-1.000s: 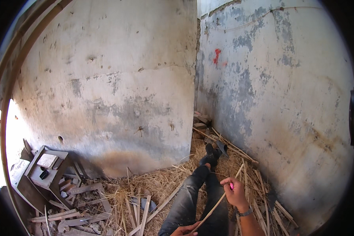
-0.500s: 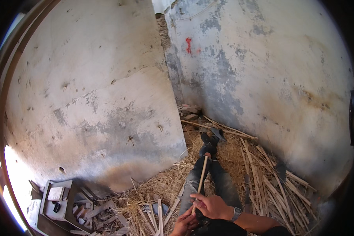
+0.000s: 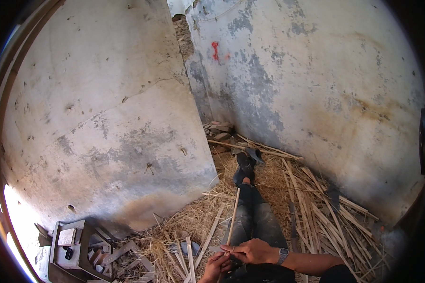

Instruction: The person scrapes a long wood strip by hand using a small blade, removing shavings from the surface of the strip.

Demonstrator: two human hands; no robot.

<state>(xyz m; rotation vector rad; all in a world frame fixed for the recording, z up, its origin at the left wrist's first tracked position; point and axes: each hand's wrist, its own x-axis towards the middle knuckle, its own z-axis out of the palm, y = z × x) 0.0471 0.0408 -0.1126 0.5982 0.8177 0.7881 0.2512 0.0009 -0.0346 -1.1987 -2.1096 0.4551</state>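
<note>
A thin pale wooden stick point(image 3: 234, 212) points up and away from me over my outstretched legs. My left hand point(image 3: 215, 267) is closed around its near end, low in the view. Just above and to the right, my right hand point(image 3: 256, 251), with a watch point(image 3: 282, 256) on its wrist, is closed at the stick, thumb and fingers meeting by the left hand. A small flat greyish piece point(image 3: 214, 248) shows beside the right fingertips; its kind I cannot make out. The fingers partly hide the near end of the stick.
Straw point(image 3: 205, 188) covers the floor around my legs. A heap of split wooden strips point(image 3: 328, 221) lies at the right. At lower left stands a dark-framed stand point(image 3: 66, 254) beside wood scraps. Worn plaster walls point(image 3: 104, 118) rise ahead, with bricks point(image 3: 219, 129) in the corner.
My right hand has come down closer to my left, and the stick's near end sits lower between them. My legs have drawn together; the whole view has shifted slightly.
</note>
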